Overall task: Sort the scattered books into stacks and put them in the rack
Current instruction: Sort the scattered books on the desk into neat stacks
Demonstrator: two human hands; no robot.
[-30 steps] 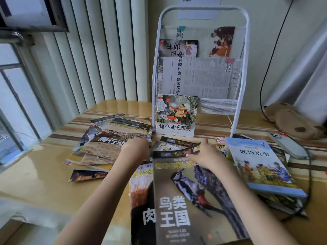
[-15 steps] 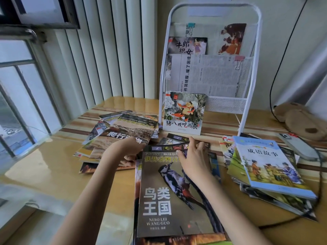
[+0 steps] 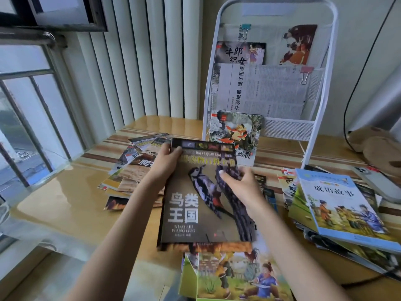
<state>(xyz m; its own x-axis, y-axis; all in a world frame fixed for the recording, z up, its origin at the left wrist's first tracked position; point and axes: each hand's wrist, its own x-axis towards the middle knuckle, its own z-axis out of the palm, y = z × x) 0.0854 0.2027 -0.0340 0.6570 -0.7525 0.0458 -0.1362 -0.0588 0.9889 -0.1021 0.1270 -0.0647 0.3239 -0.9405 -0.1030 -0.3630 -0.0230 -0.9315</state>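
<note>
A dark woodpecker book (image 3: 195, 205) is lifted off the table in front of me. My left hand (image 3: 166, 165) grips its upper left corner. My right hand (image 3: 243, 187) lies on its right side with fingers over the cover. Under it show an orange-edged book (image 3: 217, 247) and a green illustrated book (image 3: 234, 279). A loose pile of brown books (image 3: 132, 174) lies to the left. A stack topped by a blue book (image 3: 338, 205) sits on the right. The white wire rack (image 3: 321, 88) stands behind, holding newspapers and a booklet, with a picture book (image 3: 238, 131) leaning on its base.
A window with bars (image 3: 28, 118) and white vertical blinds (image 3: 130, 61) lie to the left. A phone (image 3: 377, 181) with a cable and a brown plush toy (image 3: 377, 146) rest at the right. The glossy wooden table (image 3: 65, 192) shows bare surface at the left front.
Both hands have taken the woodpecker book by its sides and raised it off the pile toward me; before, it lay flat with my right hand on its top edge.
</note>
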